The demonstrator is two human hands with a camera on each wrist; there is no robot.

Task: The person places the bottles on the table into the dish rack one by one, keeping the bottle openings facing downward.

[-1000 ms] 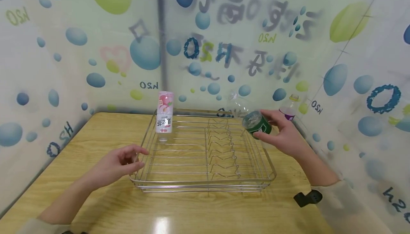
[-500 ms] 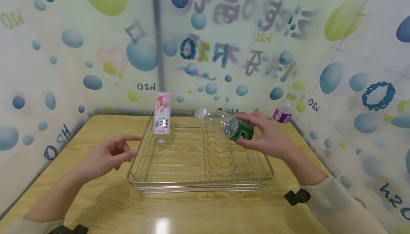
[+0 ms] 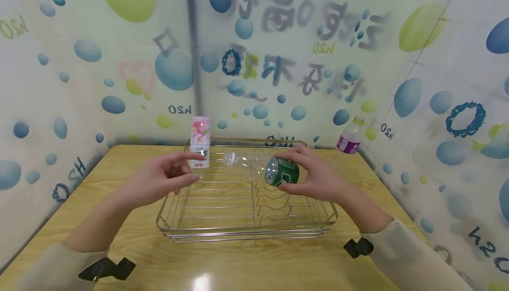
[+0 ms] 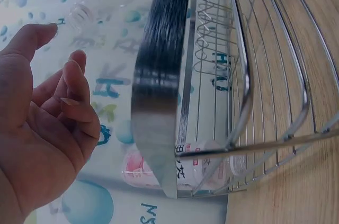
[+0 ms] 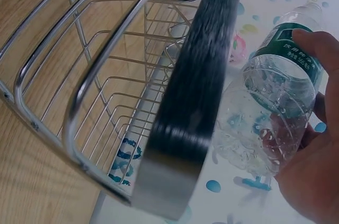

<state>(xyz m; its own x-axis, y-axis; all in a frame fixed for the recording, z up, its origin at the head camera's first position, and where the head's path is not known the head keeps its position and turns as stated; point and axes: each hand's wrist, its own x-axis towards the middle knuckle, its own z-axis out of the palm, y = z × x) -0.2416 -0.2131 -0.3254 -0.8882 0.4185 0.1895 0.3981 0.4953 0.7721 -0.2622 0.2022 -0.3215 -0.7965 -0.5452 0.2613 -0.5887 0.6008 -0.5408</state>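
My right hand [image 3: 318,180] holds a clear plastic bottle [image 3: 281,171] with a green label, fingers and thumb around its label end. The bottle lies sideways above the wire dish rack [image 3: 246,227], with its pale cap [image 3: 229,158] pointing left. In the right wrist view its label [image 5: 288,49] and transparent body show beside the thumb. My left hand [image 3: 159,182] hovers over the rack's left side, fingers loosely bent and holding nothing, apart from the cap. Behind its index finger, a pink-and-white drink bottle [image 3: 200,132] stands upside down in the rack's back left part.
A bottle with a purple label [image 3: 349,144] and yellow cap stands at the back right of the wooden table [image 3: 238,264]. Patterned curtains [image 3: 254,39] enclose the back and sides. The rack's raised metal rim [image 4: 156,81] runs close to both hands.
My right hand has carried the green-labelled bottle left from the rack's right side to over its middle. The left hand has moved right and slightly up, toward the cap.
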